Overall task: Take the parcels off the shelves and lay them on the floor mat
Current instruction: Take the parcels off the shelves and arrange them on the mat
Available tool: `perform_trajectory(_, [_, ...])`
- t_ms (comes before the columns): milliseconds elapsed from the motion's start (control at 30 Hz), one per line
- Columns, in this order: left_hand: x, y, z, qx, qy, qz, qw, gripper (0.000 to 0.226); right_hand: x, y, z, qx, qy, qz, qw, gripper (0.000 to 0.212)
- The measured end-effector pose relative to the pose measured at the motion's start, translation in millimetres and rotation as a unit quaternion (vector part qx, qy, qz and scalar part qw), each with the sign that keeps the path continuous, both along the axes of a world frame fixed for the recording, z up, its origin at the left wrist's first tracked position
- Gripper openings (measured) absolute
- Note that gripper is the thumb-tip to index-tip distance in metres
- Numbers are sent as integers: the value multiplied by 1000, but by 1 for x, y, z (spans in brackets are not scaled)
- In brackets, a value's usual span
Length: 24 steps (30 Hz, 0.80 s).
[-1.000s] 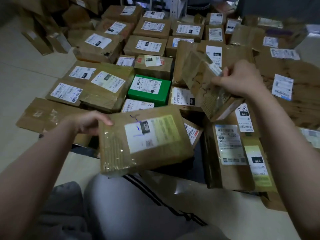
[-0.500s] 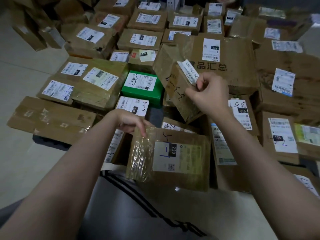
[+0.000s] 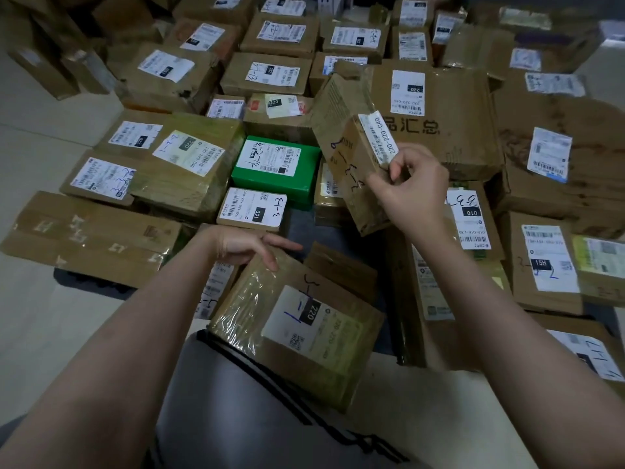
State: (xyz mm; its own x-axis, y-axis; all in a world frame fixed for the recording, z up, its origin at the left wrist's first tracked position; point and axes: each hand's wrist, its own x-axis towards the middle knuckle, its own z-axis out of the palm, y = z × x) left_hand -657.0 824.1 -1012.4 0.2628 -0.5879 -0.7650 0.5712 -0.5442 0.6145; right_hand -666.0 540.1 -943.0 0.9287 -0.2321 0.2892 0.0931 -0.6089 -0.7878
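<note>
Many taped cardboard parcels with white labels cover the dark floor mat [image 3: 301, 228]. My right hand [image 3: 411, 187] pinches a tilted brown parcel [image 3: 355, 170] by its labelled edge and holds it up above the others near the middle. My left hand [image 3: 247, 245] rests with fingers fairly straight on the far corner of a brown parcel marked 220 [image 3: 297, 326], which lies low in front, partly over my knee. A green parcel [image 3: 275, 170] lies flat just left of the raised one.
A large flat carton [image 3: 436, 120] lies behind the raised parcel. More parcels crowd the right side and the back. A long flat box [image 3: 88, 235] lies at the left mat edge, with pale tiled floor [image 3: 44, 326] beyond. My grey trouser leg [image 3: 257, 411] fills the near foreground.
The 220 parcel has come down from in front of me onto the near mat edge under my left hand. My right hand has swung the tilted parcel left, toward the middle.
</note>
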Motion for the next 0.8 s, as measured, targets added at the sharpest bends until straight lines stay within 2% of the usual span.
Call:
perform_trajectory(67, [3, 0, 5, 19, -21, -10, 1000, 75, -1, -1, -2, 1, -5, -4, 1000, 35])
perform_trajectory(167, [12, -20, 23, 104, -127, -97, 982, 79, -2, 0, -4, 0, -10, -4, 1000, 33])
perform_trajectory(267, [14, -65, 30, 175, -232, -163, 943, 44, -2, 3, -7, -4, -2, -5, 1000, 33])
perform_trajectory(300, [14, -83, 26, 207, -237, -191, 930, 42, -1, 4, -8, -5, 2, -7, 1000, 34])
perform_trajectory(400, [11, -129, 11, 326, -156, -260, 895, 74, 0, 5, -11, -8, -2, -16, 1000, 31])
perform_trajectory(467, [5, -152, -1, 380, -160, -264, 872, 91, -1, 6, -12, 1, -2, -21, 1000, 29])
perform_trajectory(533, [0, -173, -10, 399, -203, -281, 849, 97, -1, 4, -13, 15, -4, -39, 999, 28])
perform_trajectory(600, [0, -181, -14, 409, -247, -284, 831, 87, -2, 0, -12, 28, -11, -51, 998, 28])
perform_trajectory(633, [4, -178, -14, 404, -263, -281, 830, 78, -1, -2, -12, 33, -15, -54, 998, 29])
perform_trajectory(700, [14, -159, -13, 385, -249, -252, 852, 65, -2, -5, -8, 40, -25, -62, 997, 31])
perform_trajectory(767, [26, -136, -12, 376, -247, -192, 872, 52, -2, -7, -7, 49, -44, -68, 996, 31])
perform_trajectory(800, [30, -129, -11, 380, -267, -161, 871, 48, -1, -7, -6, 53, -51, -69, 995, 31])
